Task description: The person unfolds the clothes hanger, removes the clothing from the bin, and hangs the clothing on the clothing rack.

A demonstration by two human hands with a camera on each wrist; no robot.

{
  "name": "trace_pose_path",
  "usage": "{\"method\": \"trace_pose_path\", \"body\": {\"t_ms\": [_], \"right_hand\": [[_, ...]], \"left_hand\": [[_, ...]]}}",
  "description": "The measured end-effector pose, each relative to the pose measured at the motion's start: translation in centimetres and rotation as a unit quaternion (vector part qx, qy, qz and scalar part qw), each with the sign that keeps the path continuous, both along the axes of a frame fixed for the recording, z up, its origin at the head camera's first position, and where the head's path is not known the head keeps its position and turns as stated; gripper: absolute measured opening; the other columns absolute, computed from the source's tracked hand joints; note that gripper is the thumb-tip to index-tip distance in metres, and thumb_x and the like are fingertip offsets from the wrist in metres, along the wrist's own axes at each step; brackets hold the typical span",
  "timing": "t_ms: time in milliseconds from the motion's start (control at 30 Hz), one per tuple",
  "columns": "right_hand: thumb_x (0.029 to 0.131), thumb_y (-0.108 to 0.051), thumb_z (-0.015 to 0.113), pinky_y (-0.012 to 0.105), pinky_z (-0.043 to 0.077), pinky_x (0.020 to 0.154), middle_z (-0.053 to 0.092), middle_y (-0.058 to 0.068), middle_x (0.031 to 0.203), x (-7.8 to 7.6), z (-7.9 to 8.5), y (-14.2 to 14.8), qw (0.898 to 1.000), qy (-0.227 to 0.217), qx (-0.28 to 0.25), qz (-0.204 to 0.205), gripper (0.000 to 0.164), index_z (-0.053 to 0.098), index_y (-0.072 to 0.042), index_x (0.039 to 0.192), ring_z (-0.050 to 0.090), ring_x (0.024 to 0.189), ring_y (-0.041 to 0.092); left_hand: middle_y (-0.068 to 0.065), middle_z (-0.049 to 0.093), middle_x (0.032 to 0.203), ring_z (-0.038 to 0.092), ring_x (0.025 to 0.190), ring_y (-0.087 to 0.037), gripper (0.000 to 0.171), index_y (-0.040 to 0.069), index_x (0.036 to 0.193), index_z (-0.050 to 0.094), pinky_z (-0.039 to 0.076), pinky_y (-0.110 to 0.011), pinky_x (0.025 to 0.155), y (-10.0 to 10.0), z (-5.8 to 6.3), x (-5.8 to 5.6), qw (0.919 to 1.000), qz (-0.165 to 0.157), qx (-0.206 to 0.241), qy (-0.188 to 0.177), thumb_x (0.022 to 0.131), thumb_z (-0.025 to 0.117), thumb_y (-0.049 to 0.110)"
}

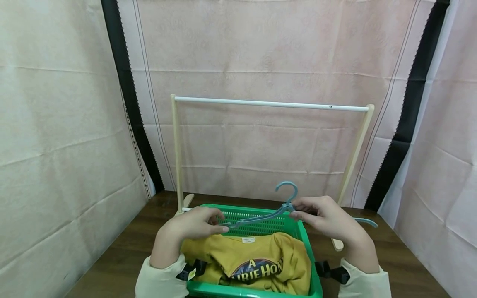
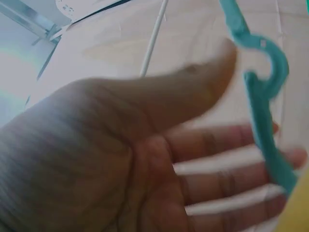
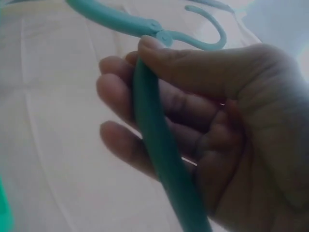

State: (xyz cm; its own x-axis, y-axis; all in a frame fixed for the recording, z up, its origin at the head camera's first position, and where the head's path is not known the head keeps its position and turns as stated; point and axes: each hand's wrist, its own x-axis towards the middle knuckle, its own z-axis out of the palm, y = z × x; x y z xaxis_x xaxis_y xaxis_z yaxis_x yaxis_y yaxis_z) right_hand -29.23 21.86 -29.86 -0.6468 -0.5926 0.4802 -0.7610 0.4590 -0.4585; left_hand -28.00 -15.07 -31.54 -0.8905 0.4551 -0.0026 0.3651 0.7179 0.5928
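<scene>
A blue-green plastic hanger is held above a basket, its hook pointing up. My right hand grips it just beside the hook joint; in the right wrist view the thumb presses one arm of the hanger against the curled fingers. At the other arm's end is my left hand. In the left wrist view its fingers extend behind the hanger, with the thumb apart from them. Below lies a yellow garment with printed lettering, inside the green basket.
Behind the basket stands a rack with a white top bar and cream side posts. Light cloth surrounds the dark wooden table at the back and sides.
</scene>
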Motion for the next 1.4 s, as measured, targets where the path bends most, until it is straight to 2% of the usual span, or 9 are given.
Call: {"method": "trace_pose_path", "body": {"t_ms": [167,300,467,633,767,933,1133,1300,1400], "right_hand": [[0.097,-0.018,0.069,0.029,0.057,0.068,0.073,-0.012,0.092,0.5,0.1,2.5,0.998,0.000,-0.018,-0.061,0.011,0.074,-0.020,0.107,0.070,0.081,0.011],[0.097,-0.015,0.069,0.028,0.056,0.064,0.073,-0.013,0.088,0.8,0.2,3.9,0.995,0.022,-0.030,-0.096,0.013,0.073,-0.020,0.108,0.069,0.077,0.007],[0.097,-0.014,0.069,0.028,0.056,0.063,0.074,-0.012,0.088,0.7,0.3,4.1,0.995,0.028,-0.038,-0.090,0.013,0.073,-0.019,0.108,0.069,0.077,0.007],[0.097,-0.012,0.069,0.028,0.057,0.065,0.075,-0.010,0.092,0.6,0.3,3.8,0.996,0.022,-0.047,-0.075,0.014,0.073,-0.019,0.108,0.071,0.079,0.009],[0.097,-0.015,0.069,0.028,0.058,0.067,0.075,-0.010,0.093,0.6,0.3,3.6,0.996,0.013,-0.045,-0.077,0.013,0.073,-0.020,0.108,0.071,0.080,0.008],[0.098,-0.015,0.068,0.028,0.057,0.066,0.074,-0.011,0.094,0.6,0.2,3.6,0.996,0.009,-0.038,-0.077,0.013,0.073,-0.020,0.108,0.071,0.080,0.008],[0.098,-0.015,0.067,0.029,0.058,0.067,0.075,-0.010,0.096,0.6,0.2,3.8,0.996,0.001,-0.042,-0.076,0.013,0.073,-0.019,0.109,0.071,0.082,0.009],[0.098,-0.015,0.068,0.029,0.058,0.068,0.075,-0.009,0.094,0.7,0.3,3.8,0.996,-0.001,-0.043,-0.079,0.012,0.073,-0.020,0.108,0.071,0.081,0.009],[0.098,-0.015,0.067,0.029,0.058,0.067,0.075,-0.009,0.093,0.8,0.3,3.9,0.996,-0.002,-0.042,-0.078,0.012,0.073,-0.019,0.108,0.072,0.080,0.009]], "left_hand": [[-0.008,0.066,0.122,0.064,0.106,-0.024,0.052,0.006,0.130,0.062,0.054,-0.046,0.086,-0.6,-0.4,-0.3,0.9958,0.066,-0.061,-0.017,0.093,0.072,0.041],[-0.009,0.068,0.119,0.064,0.106,-0.027,0.052,0.005,0.121,0.069,0.054,-0.047,0.086,-0.7,-0.7,-0.8,0.9909,0.082,-0.106,-0.012,0.091,0.073,0.047],[-0.007,0.069,0.112,0.065,0.098,-0.025,0.044,0.007,0.111,0.074,0.054,-0.046,0.083,-0.8,-1.1,-1.2,0.9896,0.081,-0.117,-0.022,0.086,0.080,0.043],[-0.006,0.066,0.119,0.064,0.100,-0.025,0.037,0.012,0.112,0.073,0.054,-0.045,0.081,-0.9,-1.4,-1.3,0.9914,0.086,-0.092,-0.034,0.081,0.087,0.024],[-0.004,0.068,0.106,0.063,0.088,-0.020,0.026,0.012,0.105,0.075,0.055,-0.040,0.074,-0.9,-1.5,-1.3,0.9944,0.072,-0.069,-0.036,0.081,0.085,0.010],[0.001,0.070,0.096,0.063,0.083,-0.016,0.016,0.013,0.097,0.078,0.055,-0.037,0.072,-1.0,-1.6,-1.2,0.9966,0.053,-0.058,-0.024,0.084,0.080,0.004],[0.003,0.067,0.092,0.058,0.079,-0.015,0.014,0.017,0.090,0.073,0.050,-0.035,0.066,-1.0,-1.5,-1.3,0.9983,0.007,-0.057,-0.006,0.091,0.072,0.003],[0.002,0.064,0.103,0.055,0.086,-0.018,0.014,0.016,0.093,0.066,0.044,-0.037,0.067,-0.9,-1.4,-1.3,0.9974,-0.053,-0.040,-0.030,0.099,0.061,0.004],[0.003,0.059,0.092,0.050,0.077,-0.017,0.008,0.014,0.092,0.062,0.039,-0.036,0.064,-0.7,-1.3,-1.3,0.9963,-0.069,-0.023,-0.045,0.100,0.063,0.011]]}}
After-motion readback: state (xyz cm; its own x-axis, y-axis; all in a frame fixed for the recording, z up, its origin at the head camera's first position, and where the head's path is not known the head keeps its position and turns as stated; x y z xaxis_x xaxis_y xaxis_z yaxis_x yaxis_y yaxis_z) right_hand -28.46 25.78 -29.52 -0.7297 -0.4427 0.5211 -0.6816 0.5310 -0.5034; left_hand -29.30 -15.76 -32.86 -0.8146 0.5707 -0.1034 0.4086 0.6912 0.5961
